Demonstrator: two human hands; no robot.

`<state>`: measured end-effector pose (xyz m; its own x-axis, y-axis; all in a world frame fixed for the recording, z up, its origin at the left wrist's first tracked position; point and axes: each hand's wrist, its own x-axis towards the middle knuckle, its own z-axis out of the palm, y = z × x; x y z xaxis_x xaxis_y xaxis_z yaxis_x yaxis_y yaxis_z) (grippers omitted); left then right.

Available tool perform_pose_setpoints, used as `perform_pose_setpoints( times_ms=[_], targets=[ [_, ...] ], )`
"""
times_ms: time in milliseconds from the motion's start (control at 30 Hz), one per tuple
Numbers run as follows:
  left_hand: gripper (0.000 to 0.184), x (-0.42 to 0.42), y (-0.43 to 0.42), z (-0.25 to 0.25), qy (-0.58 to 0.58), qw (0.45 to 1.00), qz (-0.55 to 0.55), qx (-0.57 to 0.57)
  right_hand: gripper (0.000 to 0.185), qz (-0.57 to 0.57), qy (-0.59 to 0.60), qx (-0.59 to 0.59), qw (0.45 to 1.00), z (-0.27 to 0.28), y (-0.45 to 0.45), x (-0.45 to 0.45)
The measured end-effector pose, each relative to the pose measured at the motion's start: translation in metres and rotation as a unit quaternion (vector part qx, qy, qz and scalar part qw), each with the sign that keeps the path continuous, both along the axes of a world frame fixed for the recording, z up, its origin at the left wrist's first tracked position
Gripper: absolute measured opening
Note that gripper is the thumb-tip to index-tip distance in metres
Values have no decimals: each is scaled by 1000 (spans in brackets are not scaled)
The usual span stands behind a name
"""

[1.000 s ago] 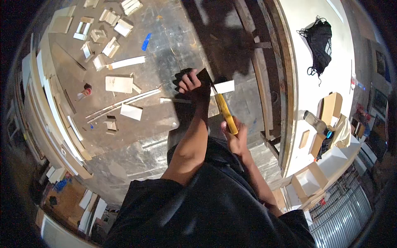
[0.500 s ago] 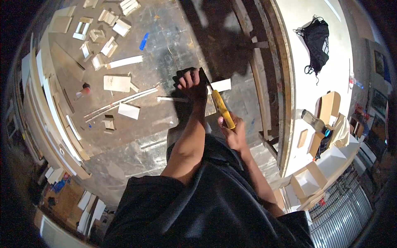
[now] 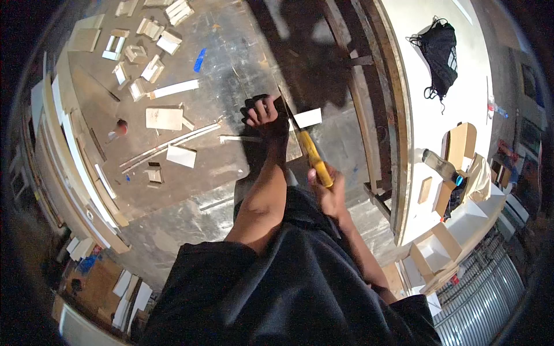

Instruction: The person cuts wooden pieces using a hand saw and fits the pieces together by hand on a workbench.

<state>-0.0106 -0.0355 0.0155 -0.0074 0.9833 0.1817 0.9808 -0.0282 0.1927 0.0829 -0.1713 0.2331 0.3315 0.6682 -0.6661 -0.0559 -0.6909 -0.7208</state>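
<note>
My right hand (image 3: 331, 193) is wrapped round the yellow handle of a handsaw (image 3: 311, 151). The saw's dark blade runs forward from the handle and passes just right of my left hand (image 3: 266, 120). The left hand's fingers are curled in, and shadow hides what they grip beside the blade. A white flat piece (image 3: 307, 119) lies just right of the blade. On the floor to the left of my left wrist is a thin pale strip (image 3: 239, 138).
Several small wooden assemblies (image 3: 152, 68) and loose strips (image 3: 173, 143) lie on the floor at left. Long boards (image 3: 75, 132) stand along the left edge. A white table (image 3: 424, 124) at right bears a black strappy cloth (image 3: 441, 57), a bottle (image 3: 441, 164) and open boxes (image 3: 435, 248).
My right hand and the saw handle have moved slightly back toward my body and to the right. My left hand stays in nearly the same place.
</note>
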Motion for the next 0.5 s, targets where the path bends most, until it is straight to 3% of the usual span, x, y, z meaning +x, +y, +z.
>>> perform_pose_setpoints(
  times_ms=[33,67,133,200,300,500],
  targets=[
    [26,0,-1,-3,-8,1000,-6,-4,48,0,0,2,1000,4,10,4],
    [25,1,-3,-15,18,994,1,109,47,15,1,-4,1000,11,19,10],
    [23,-2,-15,-5,9,998,4,65,44,31,-5,-34,999,19,12,10],
    [20,3,-4,-1,-14,1000,21,4,43,37,-31,12,999,10,5,4],
    [18,1,-3,4,-37,999,7,26,41,38,-35,51,997,6,0,1],
    [15,2,-2,16,-61,998,6,3,35,12,30,-40,999,21,18,2]
  ],
)
